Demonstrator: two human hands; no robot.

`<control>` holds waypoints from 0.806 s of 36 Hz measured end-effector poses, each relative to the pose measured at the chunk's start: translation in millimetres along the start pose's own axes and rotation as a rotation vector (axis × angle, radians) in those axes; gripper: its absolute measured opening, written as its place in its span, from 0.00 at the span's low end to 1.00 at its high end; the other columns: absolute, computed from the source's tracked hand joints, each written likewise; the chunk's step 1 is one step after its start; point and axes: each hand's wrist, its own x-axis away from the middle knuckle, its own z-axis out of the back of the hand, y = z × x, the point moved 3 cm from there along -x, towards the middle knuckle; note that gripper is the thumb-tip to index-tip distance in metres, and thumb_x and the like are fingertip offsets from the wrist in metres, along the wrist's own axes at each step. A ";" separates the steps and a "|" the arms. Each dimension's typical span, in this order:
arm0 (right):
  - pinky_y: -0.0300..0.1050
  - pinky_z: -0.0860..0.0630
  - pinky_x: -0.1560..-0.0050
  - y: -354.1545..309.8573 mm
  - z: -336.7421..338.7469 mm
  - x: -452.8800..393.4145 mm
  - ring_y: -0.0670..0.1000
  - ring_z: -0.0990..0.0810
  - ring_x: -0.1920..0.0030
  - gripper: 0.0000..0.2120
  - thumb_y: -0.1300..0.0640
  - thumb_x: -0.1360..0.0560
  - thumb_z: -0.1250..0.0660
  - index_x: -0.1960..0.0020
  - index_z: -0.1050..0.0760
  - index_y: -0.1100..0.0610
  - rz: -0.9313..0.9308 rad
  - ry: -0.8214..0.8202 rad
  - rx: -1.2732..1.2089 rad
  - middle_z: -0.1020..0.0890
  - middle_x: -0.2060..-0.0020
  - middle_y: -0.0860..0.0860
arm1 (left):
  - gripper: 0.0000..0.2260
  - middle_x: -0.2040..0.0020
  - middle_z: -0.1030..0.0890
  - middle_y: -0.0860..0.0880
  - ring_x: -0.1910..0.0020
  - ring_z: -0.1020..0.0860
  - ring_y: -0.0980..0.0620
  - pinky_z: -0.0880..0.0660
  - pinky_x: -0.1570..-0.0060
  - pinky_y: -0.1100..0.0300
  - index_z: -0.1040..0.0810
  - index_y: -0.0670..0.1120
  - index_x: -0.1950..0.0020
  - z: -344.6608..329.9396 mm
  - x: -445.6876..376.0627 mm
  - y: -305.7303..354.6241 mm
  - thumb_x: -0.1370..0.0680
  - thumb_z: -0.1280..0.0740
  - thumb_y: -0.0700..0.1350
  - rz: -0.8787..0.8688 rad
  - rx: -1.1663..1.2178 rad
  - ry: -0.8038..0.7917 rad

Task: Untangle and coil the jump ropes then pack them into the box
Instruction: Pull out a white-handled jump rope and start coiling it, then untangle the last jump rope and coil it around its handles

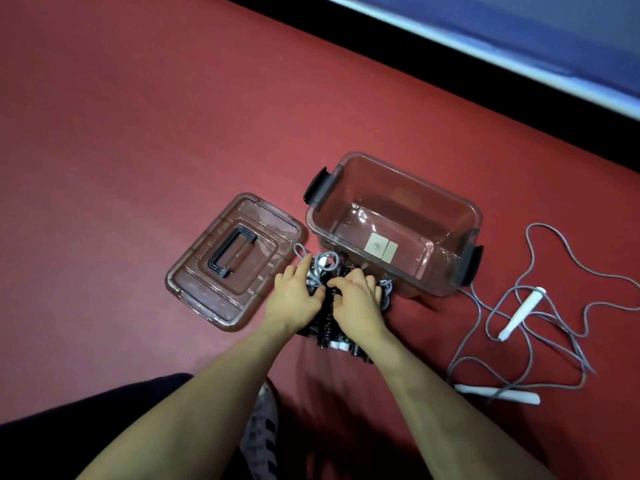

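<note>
A red floor (138, 116) meets a black strip (450, 64) below a blue-white wall (554, 29).

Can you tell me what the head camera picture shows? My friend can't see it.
Two hands, left hand and right hand, work on a tangled rope pile on a red floor, beside an open clear box, its lid and a loose grey rope.

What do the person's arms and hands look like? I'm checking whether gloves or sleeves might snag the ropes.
Both the left hand and the right hand are bare, with no gloves. Both forearms are uncovered as far as the view shows, with no sleeves. I can make out no rings, watch or wristbands.
</note>
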 end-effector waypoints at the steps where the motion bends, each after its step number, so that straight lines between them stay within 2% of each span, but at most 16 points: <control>1: 0.44 0.42 0.40 0.7 2.0 0.7 0.54 0.34 0.42 0.15 0.61 0.23 0.40 0.40 0.24 0.51 0.002 -0.002 -0.016 0.29 0.43 0.50 | 0.30 0.32 0.33 0.47 0.33 0.38 0.46 0.33 0.40 0.52 0.45 0.53 0.24 1.6 2.1 1.7 0.23 0.37 0.51 0.000 -0.001 0.002; 4: 0.44 0.42 0.39 2.7 9.1 6.0 0.53 0.32 0.41 0.14 0.62 0.24 0.40 0.41 0.23 0.54 0.009 -0.006 -0.062 0.27 0.44 0.51 | 0.28 0.32 0.33 0.46 0.34 0.37 0.46 0.34 0.38 0.53 0.43 0.50 0.24 7.9 9.4 7.7 0.23 0.37 0.50 -0.021 -0.060 0.015; 7: 0.46 0.34 0.39 5.0 15.6 12.6 0.55 0.28 0.43 0.13 0.64 0.25 0.40 0.45 0.21 0.56 0.003 0.002 -0.137 0.26 0.47 0.53 | 0.28 0.32 0.34 0.45 0.34 0.37 0.46 0.33 0.39 0.52 0.43 0.48 0.25 14.8 17.3 14.8 0.22 0.38 0.50 -0.025 -0.105 0.021; 10: 0.52 0.26 0.46 6.0 23.6 20.4 0.57 0.24 0.50 0.12 0.65 0.25 0.41 0.49 0.21 0.58 -0.019 0.026 -0.221 0.26 0.50 0.53 | 0.27 0.31 0.34 0.45 0.33 0.36 0.44 0.32 0.39 0.49 0.43 0.47 0.25 19.8 25.4 21.1 0.22 0.38 0.49 -0.010 -0.121 0.007; 14: 0.51 0.25 0.49 4.1 32.1 26.0 0.56 0.23 0.52 0.13 0.65 0.25 0.43 0.50 0.21 0.57 -0.032 0.031 -0.251 0.25 0.50 0.53 | 0.29 0.30 0.34 0.43 0.34 0.32 0.42 0.30 0.39 0.48 0.44 0.47 0.24 22.5 31.3 22.8 0.23 0.37 0.48 0.018 -0.150 -0.086; 17: 0.52 0.24 0.49 -0.4 33.9 27.2 0.56 0.23 0.53 0.14 0.66 0.25 0.43 0.50 0.20 0.57 -0.037 0.046 -0.292 0.25 0.51 0.53 | 0.28 0.31 0.32 0.43 0.36 0.29 0.42 0.27 0.42 0.49 0.42 0.48 0.25 24.4 34.7 25.3 0.24 0.37 0.46 0.005 -0.121 -0.080; 22: 0.52 0.25 0.48 0.6 38.7 32.1 0.55 0.22 0.52 0.13 0.65 0.26 0.42 0.51 0.20 0.57 -0.033 0.080 -0.317 0.23 0.51 0.53 | 0.19 0.36 0.29 0.44 0.37 0.31 0.45 0.28 0.45 0.52 0.33 0.45 0.32 24.5 43.0 37.5 0.23 0.39 0.44 -0.107 -0.120 0.000; 25: 0.50 0.26 0.48 12.5 46.6 37.1 0.55 0.22 0.52 0.13 0.66 0.26 0.41 0.52 0.20 0.57 -0.028 0.121 -0.312 0.22 0.53 0.53 | 0.13 0.40 0.27 0.44 0.41 0.29 0.44 0.29 0.49 0.54 0.30 0.43 0.38 22.7 46.2 49.3 0.22 0.40 0.43 -0.162 -0.113 0.032; 29: 0.52 0.24 0.49 41.1 64.7 53.1 0.54 0.21 0.52 0.12 0.67 0.28 0.39 0.55 0.20 0.56 -0.054 0.228 -0.336 0.20 0.54 0.51 | 0.07 0.47 0.25 0.44 0.46 0.26 0.43 0.28 0.49 0.51 0.28 0.42 0.47 8.9 53.8 75.3 0.23 0.40 0.42 -0.275 -0.098 0.027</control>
